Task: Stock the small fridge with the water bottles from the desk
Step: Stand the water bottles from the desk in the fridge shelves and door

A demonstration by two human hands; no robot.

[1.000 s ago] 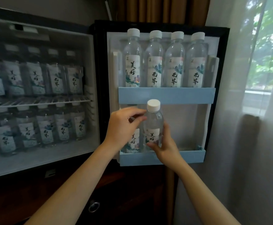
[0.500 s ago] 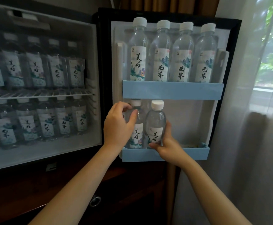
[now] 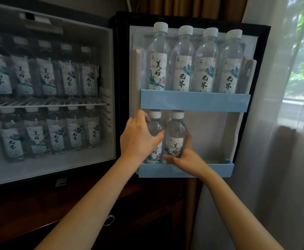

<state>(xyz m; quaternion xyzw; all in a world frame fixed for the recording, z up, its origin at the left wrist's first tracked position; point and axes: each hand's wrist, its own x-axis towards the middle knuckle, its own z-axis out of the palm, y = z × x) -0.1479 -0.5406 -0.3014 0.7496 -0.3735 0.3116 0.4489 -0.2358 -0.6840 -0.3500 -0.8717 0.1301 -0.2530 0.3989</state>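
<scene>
head view: right bottle (image 3: 175, 134) has sunk beside left bottle (image 3: 156, 125)

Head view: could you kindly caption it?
Left hand holds the left bottle, right hand the right bottle, on lower door shelf.

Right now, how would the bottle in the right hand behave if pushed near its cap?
It appears full, so the bottle is probably heavy for its size and fairly stiff. Tall and narrow, with the lower door shelf covering only its base, it might tip sideways. The right hand grips low on it, which likely steadies it.
</scene>
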